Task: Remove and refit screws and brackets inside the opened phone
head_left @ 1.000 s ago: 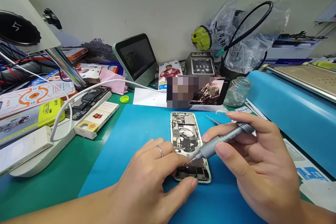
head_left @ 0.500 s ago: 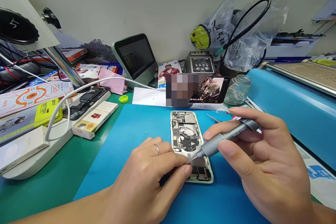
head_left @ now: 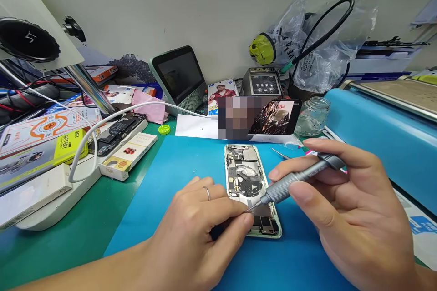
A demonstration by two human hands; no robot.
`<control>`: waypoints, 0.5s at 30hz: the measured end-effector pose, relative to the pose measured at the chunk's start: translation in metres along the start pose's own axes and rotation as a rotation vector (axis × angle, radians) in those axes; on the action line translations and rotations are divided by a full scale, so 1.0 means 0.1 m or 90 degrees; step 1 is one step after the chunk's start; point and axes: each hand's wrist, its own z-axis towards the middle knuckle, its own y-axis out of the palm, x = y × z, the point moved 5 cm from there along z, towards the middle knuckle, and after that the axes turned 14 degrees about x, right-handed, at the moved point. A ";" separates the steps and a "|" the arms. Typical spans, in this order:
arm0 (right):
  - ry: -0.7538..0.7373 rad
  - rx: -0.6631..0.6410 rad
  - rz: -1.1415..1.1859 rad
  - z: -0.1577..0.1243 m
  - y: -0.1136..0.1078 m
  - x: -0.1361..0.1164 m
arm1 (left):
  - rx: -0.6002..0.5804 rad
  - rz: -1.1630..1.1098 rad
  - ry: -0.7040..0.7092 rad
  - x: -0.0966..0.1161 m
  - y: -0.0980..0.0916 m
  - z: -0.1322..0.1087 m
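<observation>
My right hand [head_left: 355, 204] holds a grey precision screwdriver [head_left: 290, 184], its fingers round the knurled handle and its shaft slanting down to the left. My left hand [head_left: 201, 223], with a ring on one finger, is closed in a pinch right at the screwdriver's tip. Whatever lies between its thumb and forefinger is too small and hidden to make out. Under both hands, an opened phone [head_left: 244, 159] with a pale green frame lies on the blue mat [head_left: 164, 182], its inner parts showing. The left fingers and the screwdriver cover some of its lower half.
Beyond the mat, a second phone [head_left: 290, 116] plays a video, with a white cable [head_left: 150, 103] running to it. A glass jar [head_left: 312, 116] and another screwdriver [head_left: 280, 153] are at right. Boxes, a cigarette pack [head_left: 129, 157] and a microscope stand [head_left: 90, 88] crowd the left.
The whole view has shifted slightly, so everything appears a little further right. Both hands keep the same grip, and the screwdriver tip stays at the left fingertips.
</observation>
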 end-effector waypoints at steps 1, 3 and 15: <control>-0.001 0.002 -0.003 0.01 0.00 0.00 | -0.002 0.000 -0.004 -0.01 0.00 0.00; -0.004 0.002 -0.005 0.01 0.00 0.00 | -0.006 0.001 -0.011 -0.02 0.01 0.00; -0.019 -0.009 -0.031 0.01 0.02 0.00 | 0.009 -0.017 -0.001 -0.05 0.01 -0.02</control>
